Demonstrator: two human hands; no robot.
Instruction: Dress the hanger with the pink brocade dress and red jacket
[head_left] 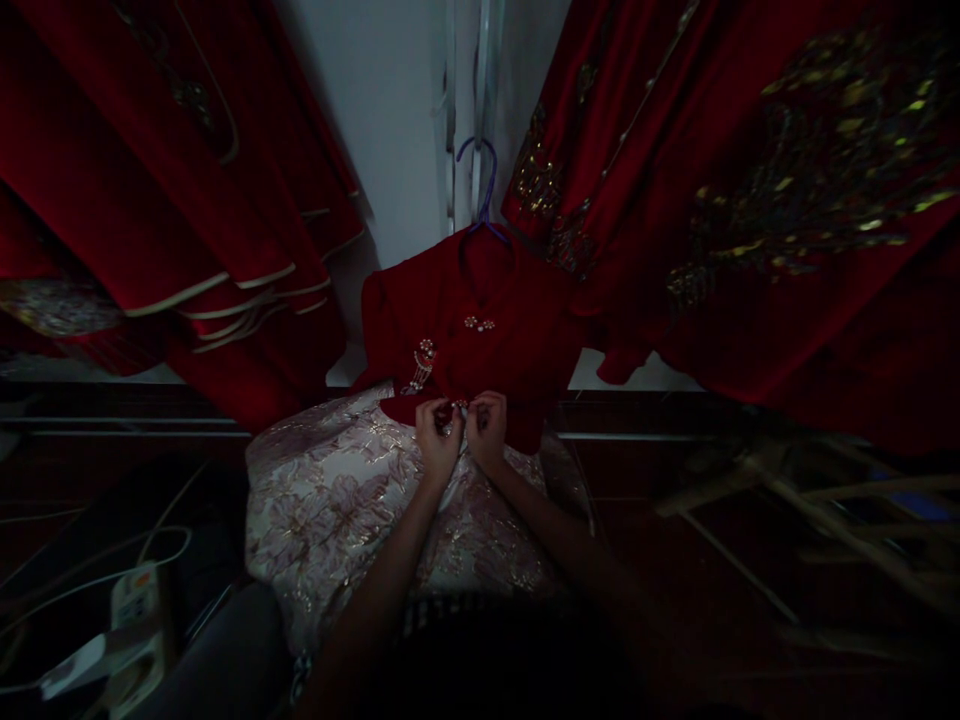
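A dark red jacket (480,330) hangs in front of me on a purple hanger (486,190). It has pearl-like fastenings at the chest and a beaded tassel (420,368) on its left side. Below it hangs a pale brocade skirt (337,500) with gold flower patterns. My left hand (436,432) and my right hand (487,425) meet at the jacket's lower front edge. Both are closed in a pinch on a small fastening there, with red cloth between the fingers.
Red garments with white piping (187,220) hang at the left, and red garments with gold embroidery (787,200) hang at the right. A power strip (135,610) with white cables lies on the dark floor at the lower left. Wooden slats (825,510) stand at the right.
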